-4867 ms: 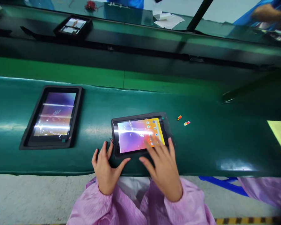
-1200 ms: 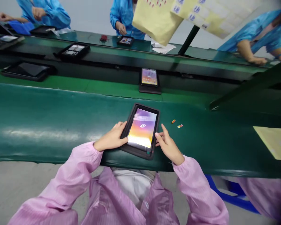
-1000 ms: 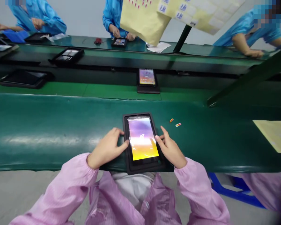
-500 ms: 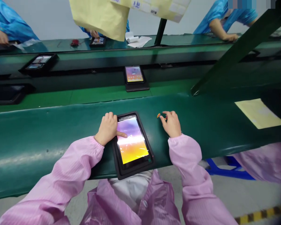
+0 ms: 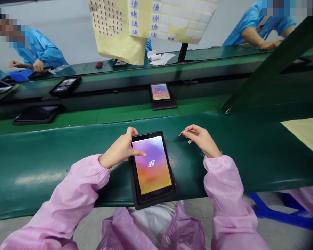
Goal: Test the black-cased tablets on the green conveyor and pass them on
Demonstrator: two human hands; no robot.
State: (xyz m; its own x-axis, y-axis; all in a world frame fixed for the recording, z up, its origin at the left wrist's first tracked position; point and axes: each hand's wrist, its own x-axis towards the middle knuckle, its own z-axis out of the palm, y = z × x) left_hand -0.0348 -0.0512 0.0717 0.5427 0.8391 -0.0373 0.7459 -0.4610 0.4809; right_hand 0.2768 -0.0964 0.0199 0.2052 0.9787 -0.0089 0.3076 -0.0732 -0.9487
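Observation:
A tablet (image 5: 152,166) with a lit purple-to-yellow screen and a white logo rests over a black tray (image 5: 137,201) at the bench's near edge. My left hand (image 5: 122,147) grips the tablet's upper left side, thumb across the glass and fingers behind the edge. The tablet's top end looks raised out of the tray. To the right, above the bench, my right hand (image 5: 202,139) pinches a small dark card with a yellowish patch (image 5: 181,134). A second small, pale card (image 5: 190,141) shows below those fingers; how it is held is unclear.
Ahead on the green line lie another lit tablet (image 5: 160,92) on a black tray and a dark tablet (image 5: 38,114). Yellow label sheets (image 5: 114,38) hang above. A slanted green post (image 5: 263,69) and a yellow sheet (image 5: 306,130) are at right. Co-workers in blue sit opposite.
The tablet's upper end has come up from the tray, with my left fingers now behind its edge. My right hand has turned, its cards more visible. The camera view has shifted.

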